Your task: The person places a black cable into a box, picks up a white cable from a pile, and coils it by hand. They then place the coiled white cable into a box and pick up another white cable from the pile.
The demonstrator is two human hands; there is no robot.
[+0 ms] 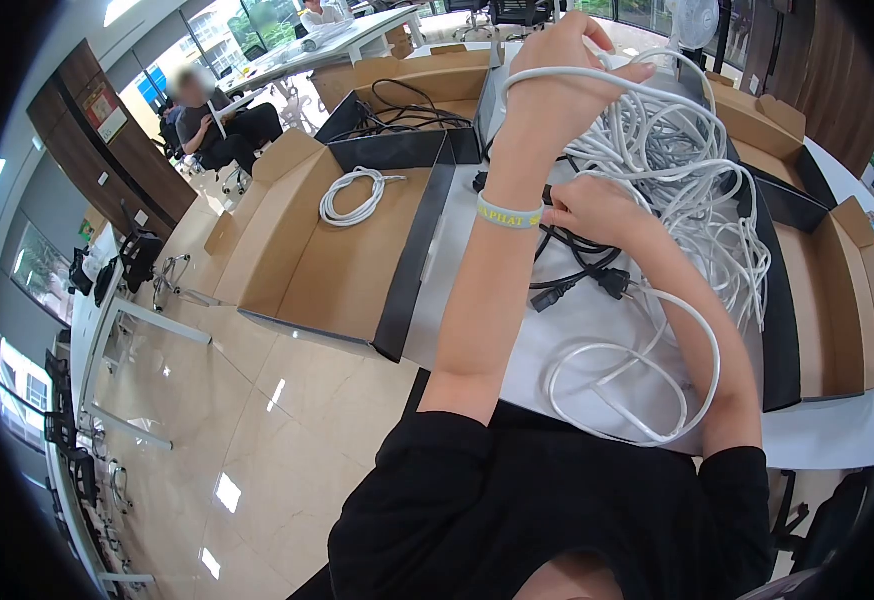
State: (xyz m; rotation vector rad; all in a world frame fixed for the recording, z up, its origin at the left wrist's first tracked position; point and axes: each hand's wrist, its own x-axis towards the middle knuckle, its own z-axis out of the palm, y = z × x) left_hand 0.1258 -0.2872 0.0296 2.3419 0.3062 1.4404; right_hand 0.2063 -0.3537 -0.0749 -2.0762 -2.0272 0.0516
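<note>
My left hand (562, 85) is raised over the far side of the white table (457, 270), its fingers bent around a white cable (697, 125) that loops across the back of the hand. A large tangle of white cables (657, 150) lies beside and below it. Nearer to me, my right hand (597, 208) is closed at the black cables (582, 255), its fingertips partly hidden behind my left wrist. Black plugs (612, 282) lie just below this hand. A loose white cable loop (632, 375) rests near the table's front edge.
An open box (347, 265) at the left holds a coiled white cable (355, 198). Behind it, another box (437, 85) holds black cables (397, 115). More open boxes (827, 300) stand at the right. A seated person (212, 120) is in the left background.
</note>
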